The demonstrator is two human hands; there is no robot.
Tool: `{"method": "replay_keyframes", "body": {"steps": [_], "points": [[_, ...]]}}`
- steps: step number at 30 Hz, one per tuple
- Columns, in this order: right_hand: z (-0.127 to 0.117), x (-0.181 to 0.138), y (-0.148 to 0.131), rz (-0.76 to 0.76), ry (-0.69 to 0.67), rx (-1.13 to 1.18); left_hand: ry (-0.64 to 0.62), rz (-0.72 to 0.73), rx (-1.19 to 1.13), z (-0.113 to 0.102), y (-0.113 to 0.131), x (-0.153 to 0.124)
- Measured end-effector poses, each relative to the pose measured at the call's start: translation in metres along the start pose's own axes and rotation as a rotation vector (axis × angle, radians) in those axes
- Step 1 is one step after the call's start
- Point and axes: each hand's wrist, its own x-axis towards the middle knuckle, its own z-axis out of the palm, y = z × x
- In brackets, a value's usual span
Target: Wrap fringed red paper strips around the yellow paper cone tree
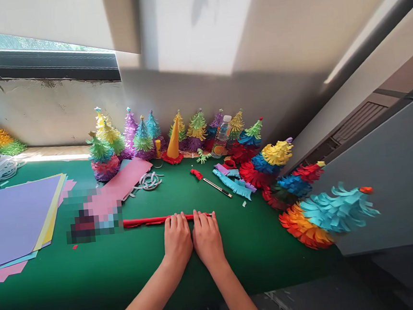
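A long, narrow strip of red paper (143, 222), which looks rolled or folded, lies across the green table. My left hand (178, 237) has its fingers bent over the strip's middle part. Close beside it, my right hand (208, 237) curls its fingers over the strip's right end, where a small pale tip shows. The two hands touch or nearly touch at the thumbs, which are mostly hidden. Beyond the right hand lie a utility knife (217, 188) and a small red paper piece (195, 174). Fringed blue paper strips (234, 184) rest further right.
Several fringed paper trees line the wall, with a yellow cone (173, 141) and a plastic bottle (222, 136) among them. A blue-and-orange tree (336, 211) leans at the right. Coloured sheets (20, 219) are stacked left; pink paper (136, 173) and white strips (149, 181) lie mid-table.
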Motion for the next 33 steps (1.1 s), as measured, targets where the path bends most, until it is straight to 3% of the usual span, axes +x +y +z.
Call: {"method": "replay_keyframes", "body": {"steps": [9,17,28,33], "points": [[-0.007,0.002,-0.005,0.073,-0.075,-0.010,-0.022,-0.006,0.048,0.002,0.005,-0.004],[0.004,-0.015,-0.004,0.012,-0.056,-0.015,-0.055,0.012,0.088,-0.002,0.011,-0.008],[-0.007,-0.016,-0.007,-0.013,0.014,-0.072,0.010,0.039,0.096,-0.006,0.012,-0.020],[-0.011,-0.018,-0.009,0.018,-0.023,-0.055,0.008,0.029,0.062,-0.007,0.011,-0.025]]}}
